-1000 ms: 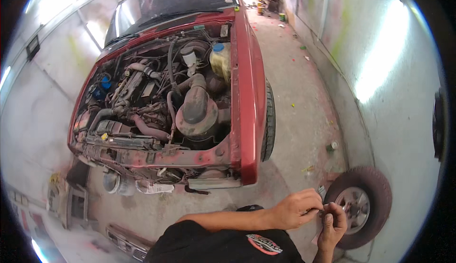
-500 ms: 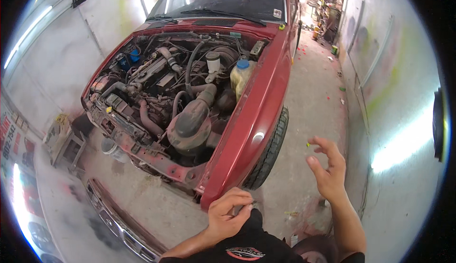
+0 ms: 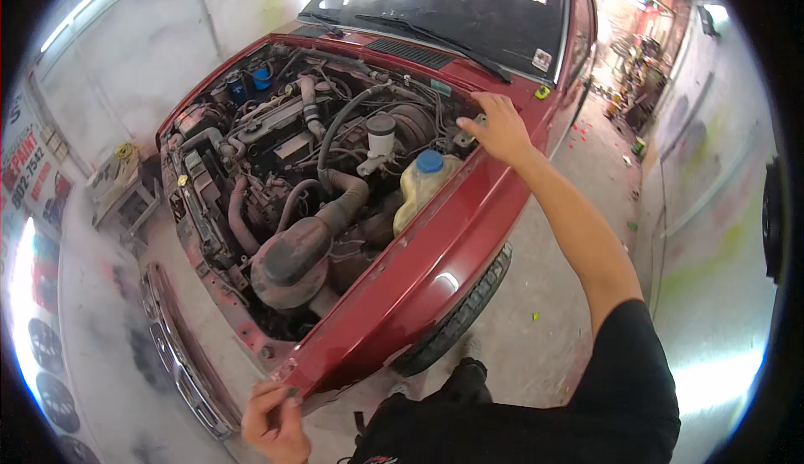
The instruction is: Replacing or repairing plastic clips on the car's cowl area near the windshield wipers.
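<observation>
At the front corner of the red fender (image 3: 435,267), my left hand (image 3: 278,426) is closed in a pinch. A small dark piece (image 3: 291,393) shows at its fingertips, too small to name. My right hand (image 3: 500,133) reaches forward with fingers apart, at the rear of the fender's inner edge. Its fingers are over or on a small metal part (image 3: 466,136) there; I cannot tell if they touch it. Just in front of that hand sits a yellowed plastic reservoir (image 3: 419,192) with a blue cap (image 3: 430,161).
The open engine bay (image 3: 285,154) holds hoses and a round air cleaner housing (image 3: 293,263). A front tire (image 3: 461,317) shows below the fender. A chrome grille (image 3: 180,363) lies on the floor at left. A wall (image 3: 712,196) runs along the right; clutter (image 3: 641,79) stands behind.
My right hand has swung from beside the car, over the floor, forward to the fender's rear edge. My left hand stays pinched, now further left at the front corner. The view has shifted.
</observation>
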Demonstrator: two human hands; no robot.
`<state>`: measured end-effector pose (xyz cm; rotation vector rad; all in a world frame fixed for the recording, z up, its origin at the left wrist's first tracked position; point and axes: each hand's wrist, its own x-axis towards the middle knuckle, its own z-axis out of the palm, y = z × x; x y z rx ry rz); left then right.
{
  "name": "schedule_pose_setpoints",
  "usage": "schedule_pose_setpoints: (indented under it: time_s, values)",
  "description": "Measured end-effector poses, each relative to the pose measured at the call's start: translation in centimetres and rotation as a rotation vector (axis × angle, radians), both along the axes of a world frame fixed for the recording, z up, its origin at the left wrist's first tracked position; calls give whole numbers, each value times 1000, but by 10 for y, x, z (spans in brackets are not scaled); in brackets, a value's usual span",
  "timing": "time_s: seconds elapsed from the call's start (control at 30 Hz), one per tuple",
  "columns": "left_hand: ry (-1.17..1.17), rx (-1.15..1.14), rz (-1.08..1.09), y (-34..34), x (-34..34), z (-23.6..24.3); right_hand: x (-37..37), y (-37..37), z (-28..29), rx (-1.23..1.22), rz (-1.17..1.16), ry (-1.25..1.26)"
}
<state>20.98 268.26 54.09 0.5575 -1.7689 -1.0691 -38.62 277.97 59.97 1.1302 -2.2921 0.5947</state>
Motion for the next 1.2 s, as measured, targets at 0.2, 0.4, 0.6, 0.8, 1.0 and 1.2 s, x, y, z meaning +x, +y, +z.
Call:
schedule_pose_setpoints:
  time_s: [0.2,0.4,0.6,0.8,1.0,1.2]
  values:
    - [63,75,337,102,-72,9,-199,-94,-10,116,-5,46]
    - [28,141,570,173,-189,41,-308,-172,-18,265,84,62]
    - [-31,138,695,205,-239,34,-358,-218,-35,461,183,136]
    - [32,213,801,219,-277,27,-367,-222,-43,436,244,302]
    - [58,223,850,218,-289,29,-367,-214,-37,376,258,254]
    - [49,188,891,214,-304,32,-364,-214,-23,409,310,160]
